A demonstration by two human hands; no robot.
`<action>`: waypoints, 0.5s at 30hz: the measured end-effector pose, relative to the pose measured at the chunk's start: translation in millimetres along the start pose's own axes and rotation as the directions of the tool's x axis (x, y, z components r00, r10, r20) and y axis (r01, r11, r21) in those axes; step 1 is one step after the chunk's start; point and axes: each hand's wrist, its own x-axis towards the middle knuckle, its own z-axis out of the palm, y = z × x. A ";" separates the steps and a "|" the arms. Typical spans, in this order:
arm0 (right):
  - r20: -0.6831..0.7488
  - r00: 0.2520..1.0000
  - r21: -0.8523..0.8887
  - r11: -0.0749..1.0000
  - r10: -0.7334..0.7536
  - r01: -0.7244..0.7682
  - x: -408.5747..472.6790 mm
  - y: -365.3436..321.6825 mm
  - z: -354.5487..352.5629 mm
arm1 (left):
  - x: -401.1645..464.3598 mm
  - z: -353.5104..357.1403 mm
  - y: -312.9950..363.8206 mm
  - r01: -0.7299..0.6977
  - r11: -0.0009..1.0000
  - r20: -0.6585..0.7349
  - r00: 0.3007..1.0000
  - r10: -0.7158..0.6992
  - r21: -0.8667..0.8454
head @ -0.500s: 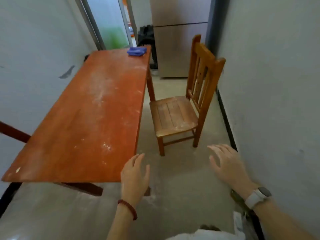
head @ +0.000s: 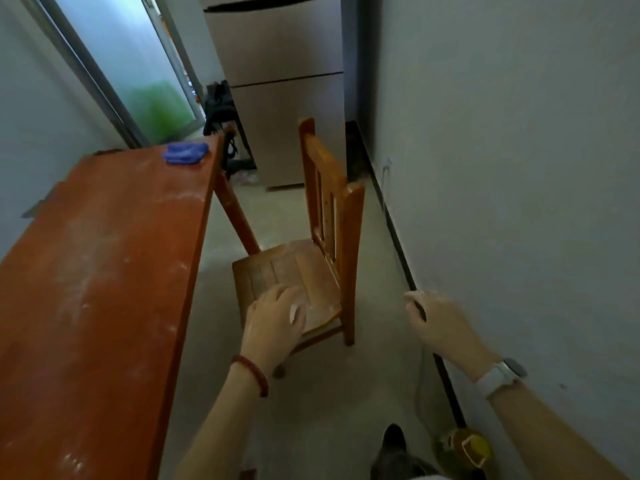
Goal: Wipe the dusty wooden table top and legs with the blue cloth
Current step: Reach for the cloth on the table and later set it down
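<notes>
A long reddish wooden table (head: 104,271) streaked with pale dust fills the left side. The blue cloth (head: 185,153) lies crumpled at its far right corner, well beyond both hands. One far table leg (head: 235,216) slants down behind the chair. My left hand (head: 275,322), with a bead bracelet at the wrist, hovers with relaxed fingers over the front of the chair seat and holds nothing. My right hand (head: 438,323), a watch on its wrist, hangs loosely curled near the right wall and holds nothing.
A dusty wooden chair (head: 311,265) stands in the narrow aisle between table and right wall (head: 519,168). A fridge (head: 280,98) and a dark bag stand at the far end beside a glass door (head: 131,81). A yellow object (head: 464,448) lies on the floor by my foot.
The view has moved forward along the table's right side, so chair and cloth are nearer. Both hands have risen and reached forward; the left is now over the chair seat.
</notes>
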 end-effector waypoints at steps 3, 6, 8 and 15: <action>-0.012 1.000 -0.032 0.999 -0.017 0.017 67.2 15.9 -47.1 | 77.9 -25.0 52.8 -0.065 0.997 -0.097 0.993 0.062 -0.028; -0.061 0.997 -0.010 0.999 -0.038 0.037 129.4 25.7 -83.4 | 146.6 -41.3 88.5 -0.131 0.991 -0.150 0.981 0.127 -0.015; -0.093 0.994 0.003 0.999 -0.049 0.049 171.9 27.3 -97.3 | 190.3 -44.3 97.8 -0.167 0.986 -0.183 0.969 0.164 0.000; -0.088 0.981 -0.027 0.985 -0.174 0.172 330.0 9.2 -112.4 | 331.3 -52.7 96.7 -0.123 0.992 -0.269 0.954 0.128 0.036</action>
